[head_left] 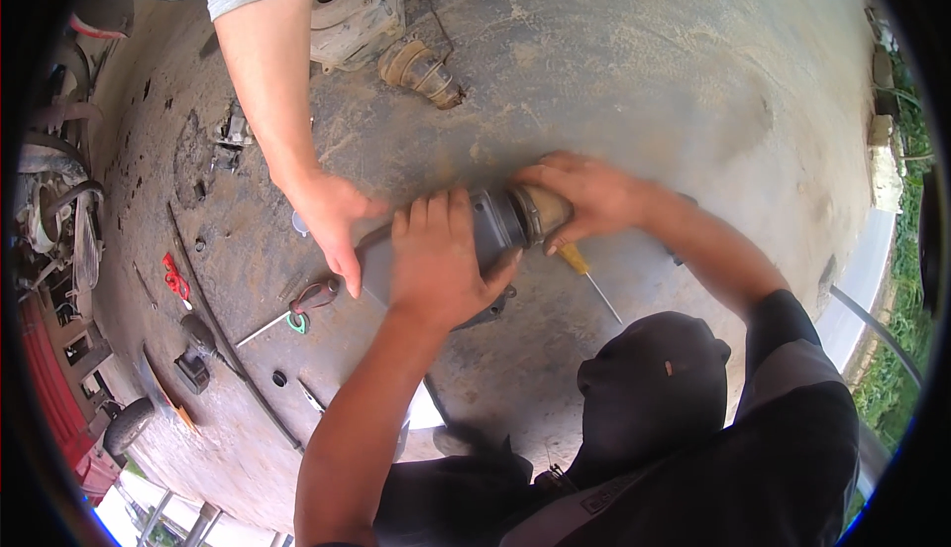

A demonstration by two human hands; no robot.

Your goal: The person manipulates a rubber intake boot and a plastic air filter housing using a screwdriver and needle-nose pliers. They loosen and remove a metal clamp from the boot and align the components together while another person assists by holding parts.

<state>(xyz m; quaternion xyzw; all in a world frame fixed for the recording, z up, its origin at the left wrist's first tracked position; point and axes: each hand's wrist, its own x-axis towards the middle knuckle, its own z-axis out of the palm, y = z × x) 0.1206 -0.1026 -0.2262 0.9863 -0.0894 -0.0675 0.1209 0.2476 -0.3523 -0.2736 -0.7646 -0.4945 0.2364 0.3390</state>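
Grey metal, a stubby cylindrical machine part (490,230), lies on its side on the stained concrete floor (644,81); left of it a co-worker's hand (332,220) rests open and flat on the ground, touching its near end, with a red-handled tool (176,279) further left. The person's left hand (436,260) is clamped over the top of the part, and at its right end the right hand (589,195) grips the tan rubber boot (545,212). Judging by this, a sudden slip or roll could pinch the co-worker's fingers, and the yellow-handled screwdriver (584,270) just below the part could jab a wrist.
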